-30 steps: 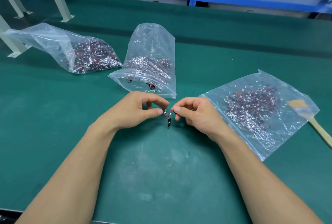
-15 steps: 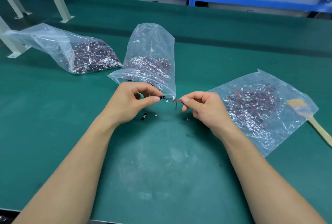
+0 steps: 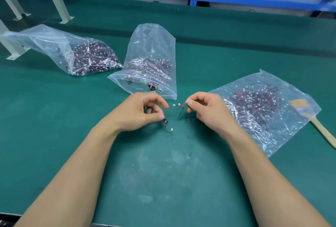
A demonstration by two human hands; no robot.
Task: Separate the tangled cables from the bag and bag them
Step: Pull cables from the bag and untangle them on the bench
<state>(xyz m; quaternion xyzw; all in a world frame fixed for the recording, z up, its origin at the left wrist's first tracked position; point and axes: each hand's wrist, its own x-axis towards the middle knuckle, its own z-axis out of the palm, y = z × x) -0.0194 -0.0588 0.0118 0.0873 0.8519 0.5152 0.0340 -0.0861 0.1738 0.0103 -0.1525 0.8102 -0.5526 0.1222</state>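
Pinching a cable [image 3: 168, 128] in the left hand [image 3: 140, 113], a second cable [image 3: 180, 107] in the right hand [image 3: 209, 111], apart, over mid worktop [image 3: 163, 181]; upright bag [image 3: 152, 54] just behind, flat bag [image 3: 272, 117] toward right edge.

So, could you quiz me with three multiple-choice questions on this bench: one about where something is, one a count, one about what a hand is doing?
1. Where is the wooden brush?
A) right of the flat bag
B) between the hands
C) inside a bag

2. How many clear bags hold cables?
A) two
B) three
C) five

3. The right hand is:
A) flat on the table
B) gripping the brush
C) pinching a red cable

Answers:
1 A: it lies beside that bag's right edge.
2 B: the left bag, middle bag and flat bag all show cables.
3 C: thumb and forefinger close on the wire.
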